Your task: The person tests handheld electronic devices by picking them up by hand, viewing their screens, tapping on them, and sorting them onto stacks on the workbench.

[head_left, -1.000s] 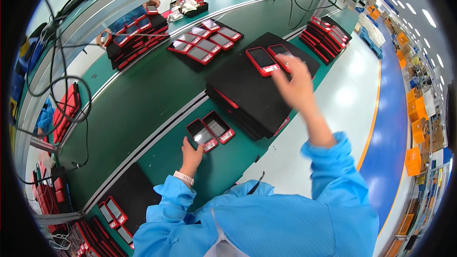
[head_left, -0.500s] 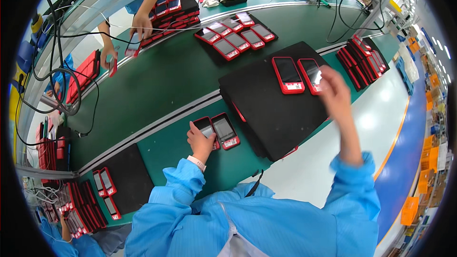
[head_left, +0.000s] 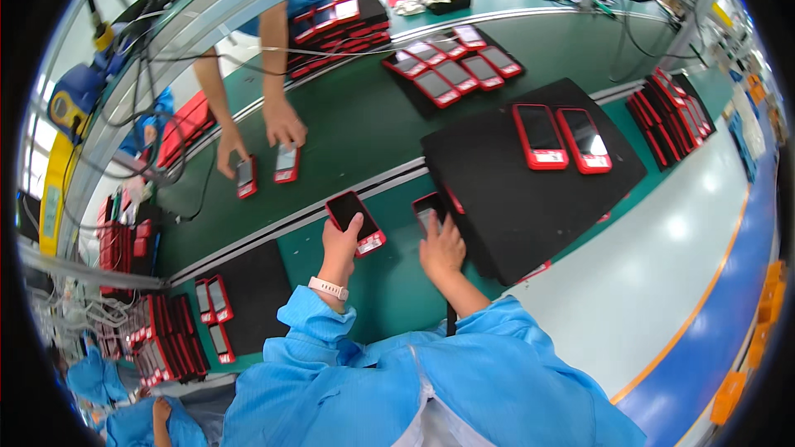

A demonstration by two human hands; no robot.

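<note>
My left hand [head_left: 338,247] grips a red-framed handheld terminal [head_left: 354,213] with a dark screen, its thumb lying across the glass. The terminal is tilted over the green bench. Just to the right, my right hand [head_left: 443,247] has its fingers over the lower half of another red handheld terminal [head_left: 428,205], close to the edge of a stack of black foam sheets [head_left: 530,207]. Two more red terminals, one [head_left: 540,136] on the left and one [head_left: 585,141] on the right, lie side by side on that stack, screens up.
Across the dark green belt [head_left: 348,128], a co-worker's hands [head_left: 283,122] touch two terminals. Several terminals lie on a black sheet [head_left: 426,99] further back. Upright stacks of red terminals [head_left: 669,120] stand at right. A black mat [head_left: 257,290] lies left; cables [head_left: 149,116] hang there.
My right hand has come down from the terminals on the foam stack to the one beside my left hand. The two nearer terminals are now further apart. The co-worker's terminals are lower, at the belt.
</note>
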